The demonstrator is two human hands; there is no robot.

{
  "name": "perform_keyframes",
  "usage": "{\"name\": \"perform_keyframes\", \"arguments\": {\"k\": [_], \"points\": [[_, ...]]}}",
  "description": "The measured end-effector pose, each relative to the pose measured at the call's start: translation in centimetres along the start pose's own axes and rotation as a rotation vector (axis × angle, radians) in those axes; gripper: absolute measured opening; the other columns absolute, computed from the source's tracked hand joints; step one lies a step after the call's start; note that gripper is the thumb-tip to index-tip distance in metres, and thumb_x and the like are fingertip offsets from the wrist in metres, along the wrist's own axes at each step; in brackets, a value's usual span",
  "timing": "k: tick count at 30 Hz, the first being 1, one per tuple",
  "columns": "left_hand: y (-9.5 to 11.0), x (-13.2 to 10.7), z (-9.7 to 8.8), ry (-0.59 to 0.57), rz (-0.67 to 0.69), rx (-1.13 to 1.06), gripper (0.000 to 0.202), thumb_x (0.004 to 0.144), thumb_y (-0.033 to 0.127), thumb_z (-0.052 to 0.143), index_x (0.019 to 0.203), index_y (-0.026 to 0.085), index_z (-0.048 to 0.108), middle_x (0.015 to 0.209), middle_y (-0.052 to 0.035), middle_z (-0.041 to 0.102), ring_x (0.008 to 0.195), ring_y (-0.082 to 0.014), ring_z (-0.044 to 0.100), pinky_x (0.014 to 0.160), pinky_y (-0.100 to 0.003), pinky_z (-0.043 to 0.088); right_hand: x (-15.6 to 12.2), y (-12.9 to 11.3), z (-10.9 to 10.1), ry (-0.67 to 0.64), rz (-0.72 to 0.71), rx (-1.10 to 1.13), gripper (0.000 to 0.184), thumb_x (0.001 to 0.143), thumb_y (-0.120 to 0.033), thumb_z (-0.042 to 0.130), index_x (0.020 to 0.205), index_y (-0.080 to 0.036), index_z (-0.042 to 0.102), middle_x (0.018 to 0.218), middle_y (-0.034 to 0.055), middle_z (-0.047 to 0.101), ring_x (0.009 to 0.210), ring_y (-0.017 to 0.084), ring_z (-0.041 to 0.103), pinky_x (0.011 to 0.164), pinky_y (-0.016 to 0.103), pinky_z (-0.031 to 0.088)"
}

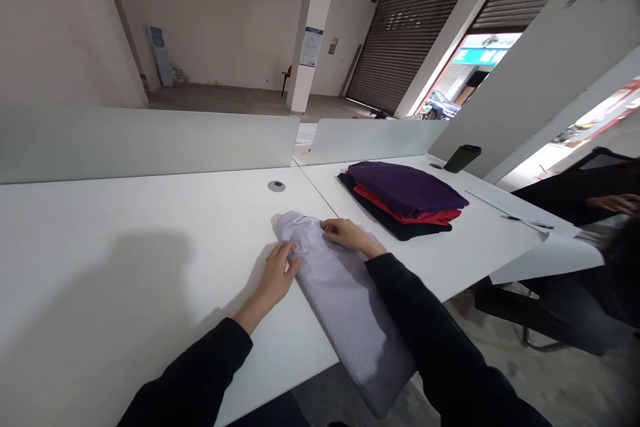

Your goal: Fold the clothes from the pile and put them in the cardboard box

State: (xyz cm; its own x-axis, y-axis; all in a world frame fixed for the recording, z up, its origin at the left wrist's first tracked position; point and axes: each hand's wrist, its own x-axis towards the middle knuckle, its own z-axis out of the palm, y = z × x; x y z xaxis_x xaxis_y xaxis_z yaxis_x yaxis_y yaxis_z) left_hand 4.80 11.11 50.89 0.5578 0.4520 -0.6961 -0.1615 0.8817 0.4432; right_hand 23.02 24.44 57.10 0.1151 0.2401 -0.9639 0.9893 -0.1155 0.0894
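A folded striped shirt lies on the white table, pressed flat by the open left grip and the open right grip, neither closed on it, and a stack of folded clothes is placed just beside it.

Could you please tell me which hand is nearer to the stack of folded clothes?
Right. The right hand rests on the striped shirt just beside the stack of folded clothes, not touching it; the left hand rests on the shirt's other side, farther away.
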Motion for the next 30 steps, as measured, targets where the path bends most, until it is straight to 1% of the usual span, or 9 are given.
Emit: {"name": "perform_keyframes", "arguments": {"k": [4, 6, 9, 12, 18, 22, 24, 27, 30], "points": [[0.5, 0.3, -1.5, 0.053, -0.287, -0.345, 0.061, 0.090, 0.057, 0.045, 0.137, 0.018, 0.043, 0.115, -0.0132, 0.060, 0.094, -0.0214, 0.061, 0.073, -0.031, 0.048, -1.7, -5.6, 3.8, -0.210, -0.312, 0.074, 0.024, 0.080, -0.008, 0.046, 0.083, -0.018, 0.068, 0.081, 0.0010, 0.069, 0.072, 0.013, 0.062, 0.073, 0.024, 0.048], [0.7, 0.5, -1.7, 0.052, -0.341, -0.443, 0.065, 0.088, 0.059, 0.048, 0.137, 0.018, 0.042, 0.109, -0.0116, 0.060, 0.088, -0.0189, 0.060, 0.065, -0.027, 0.046, -1.9, -6.5, 3.8, -0.165, -0.419, 0.072, 0.027, 0.082, -0.008, 0.047, 0.094, -0.019, 0.068, 0.098, 0.0038, 0.070, 0.089, 0.016, 0.064, 0.084, 0.028, 0.047], [0.9, 0.5, -1.3, 0.058, -0.323, -0.489, 0.056, 0.086, 0.050, 0.058, 0.130, 0.017, 0.047, 0.106, -0.0097, 0.057, 0.084, -0.0151, 0.058, 0.059, -0.023, 0.043, 0.1, -5.3, 2.0, 0.060, -0.151, -0.133, 0.034, 0.082, -0.015, 0.058, 0.115, -0.016, 0.062, 0.116, 0.0115, 0.066, 0.105, 0.022, 0.060, 0.094, 0.036, 0.043], [1.3, 0.4, -0.9, 0.043, -0.344, -0.551, 0.050, 0.087, 0.049, 0.056, 0.125, 0.017, 0.049, 0.106, -0.0092, 0.055, 0.077, -0.0125, 0.058, 0.055, -0.021, 0.042, 1.8, -4.4, 1.1, -0.024, 0.039, -0.258, 0.029, 0.078, -0.018, 0.065, 0.107, -0.012, 0.064, 0.096, 0.0115, 0.070, 0.088, 0.022, 0.064, 0.079, 0.031, 0.047], [2.6, -0.5, -1.0, -0.034, -0.320, -0.714, 0.048, 0.082, 0.058, 0.059, 0.107, 0.017, 0.056, 0.097, -0.0079, 0.063, 0.086, -0.0188, 0.062, 0.076, -0.031, 0.051, -5.4, -10.2, 3.5, -0.180, -0.264, -0.289, 0.025, 0.083, -0.010, 0.054, 0.106, -0.013, 0.061, 0.101, 0.0114, 0.067, 0.088, 0.021, 0.064, 0.077, 0.030, 0.047], [5.2, -1.7, -1.8, -0.042, -0.243, -0.702, 0.036, 0.080, 0.046, 0.065, 0.104, 0.018, 0.062, 0.100, -0.0075, 0.067, 0.100, -0.0239, 0.060, 0.089, -0.034, 0.046, -9.9, -13.2, -1.1, -0.348, -0.454, -0.190, 0.016, 0.086, -0.018, 0.058, 0.101, -0.019, 0.064, 0.096, 0.0078, 0.069, 0.082, 0.021, 0.066, 0.072, 0.032, 0.054], [7.9, -2.6, -2.7, -0.134, -0.117, -0.657, 0.034, 0.084, 0.046, 0.060, 0.105, 0.019, 0.063, 0.099, -0.0072, 0.068, 0.102, -0.0250, 0.060, 0.090, -0.036, 0.046, -10.0, -13.3, -5.2, -0.121, -0.428, -0.075, 0.021, 0.093, -0.025, 0.051, 0.109, -0.022, 0.063, 0.099, 0.0071, 0.070, 0.087, 0.020, 0.068, 0.076, 0.032, 0.055], [12.9, -3.9, -4.7, -0.338, 0.150, -0.540, 0.029, 0.089, 0.043, 0.054, 0.104, 0.019, 0.063, 0.101, -0.0055, 0.068, 0.102, -0.0228, 0.060, 0.092, -0.035, 0.045, -8.9, -12.2, -10.4, 0.223, -0.419, 0.010, 0.045, 0.088, -0.047, 0.060, 0.127, -0.025, 0.056, 0.131, 0.0107, 0.059, 0.123, 0.028, 0.055, 0.101, 0.042, 0.048], [17.7, -4.9, -7.2, -0.503, 0.313, -0.478, 0.026, 0.089, 0.043, 0.057, 0.096, 0.019, 0.064, 0.090, -0.0029, 0.067, 0.090, -0.0191, 0.063, 0.085, -0.032, 0.049, -8.2, -10.9, -12.5, -0.007, -0.343, 0.259, 0.083, 0.071, -0.072, 0.065, 0.139, -0.027, 0.046, 0.139, 0.0103, 0.054, 0.129, 0.032, 0.049, 0.100, 0.045, 0.049]]}}
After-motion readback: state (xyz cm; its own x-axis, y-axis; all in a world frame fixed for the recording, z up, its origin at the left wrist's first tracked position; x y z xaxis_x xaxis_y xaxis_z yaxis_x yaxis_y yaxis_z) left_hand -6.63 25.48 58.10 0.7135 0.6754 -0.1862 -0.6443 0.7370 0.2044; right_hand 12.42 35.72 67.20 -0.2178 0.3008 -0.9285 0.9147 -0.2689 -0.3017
